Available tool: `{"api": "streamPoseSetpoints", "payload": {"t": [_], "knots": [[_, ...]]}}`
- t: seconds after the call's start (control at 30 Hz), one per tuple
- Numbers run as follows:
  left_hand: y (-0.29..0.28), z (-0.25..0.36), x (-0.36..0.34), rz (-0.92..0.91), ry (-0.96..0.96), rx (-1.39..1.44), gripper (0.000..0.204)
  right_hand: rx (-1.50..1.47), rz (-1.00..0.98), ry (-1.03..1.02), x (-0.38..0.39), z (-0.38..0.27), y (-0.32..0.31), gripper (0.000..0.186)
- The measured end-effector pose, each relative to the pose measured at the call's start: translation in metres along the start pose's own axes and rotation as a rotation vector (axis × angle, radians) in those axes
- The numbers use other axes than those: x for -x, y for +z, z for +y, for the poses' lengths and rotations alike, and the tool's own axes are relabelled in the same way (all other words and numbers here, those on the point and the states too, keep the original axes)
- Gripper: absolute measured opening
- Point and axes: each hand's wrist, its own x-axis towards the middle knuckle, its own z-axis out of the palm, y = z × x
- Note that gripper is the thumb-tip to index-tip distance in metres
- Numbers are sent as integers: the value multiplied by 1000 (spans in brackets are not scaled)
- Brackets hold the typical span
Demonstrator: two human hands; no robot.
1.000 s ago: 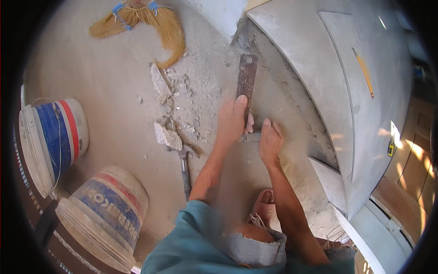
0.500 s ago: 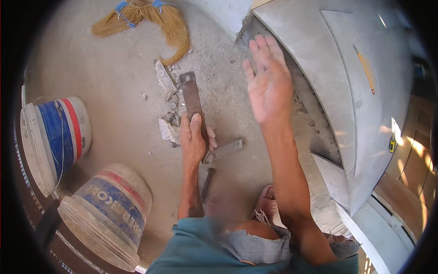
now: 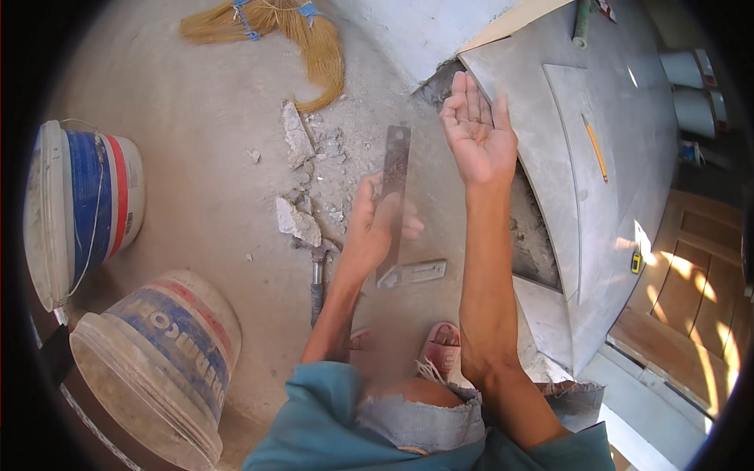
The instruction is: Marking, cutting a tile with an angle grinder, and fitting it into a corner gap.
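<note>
My left hand [image 3: 373, 228] is closed round the blade of a try square, slightly blurred by motion. The rusty dark blade [image 3: 397, 161] points away from me, with a hole at its far end. Its pale metal stock [image 3: 422, 272] sticks out to the right below my hand. My right hand [image 3: 481, 141] is open and holds nothing, its palm turned up and fingers stretched. It is over the gap along the edge of the large grey tiles [image 3: 526, 102]. A hammer [image 3: 317, 275] lies on the floor by my left forearm, its handle partly hidden.
Broken mortar chunks [image 3: 298, 222] and crumbs lie left of the square. A straw broom [image 3: 318, 55] lies at the far side. Two buckets [image 3: 102, 196] stand at left. On the tiles lie a pencil [image 3: 594, 149] and a small yellow tool [image 3: 636, 262]. A wooden door [image 3: 699, 290] is at right.
My left hand has moved right with the try square, whose blade now leans slightly right. My right hand has turned and its fingers curl a little more. The hammer's head now shows.
</note>
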Motion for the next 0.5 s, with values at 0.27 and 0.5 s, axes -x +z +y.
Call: {"api": "streamPoseSetpoints", "payload": {"t": [0.27,0.5], "knots": [[54,14,-49,-98,124,-157,21,2252,215,-335,114,-25,-53,77],[88,8,-64,-66,164,-168,31,1343,590,-211,150,-33,-112,67]]}}
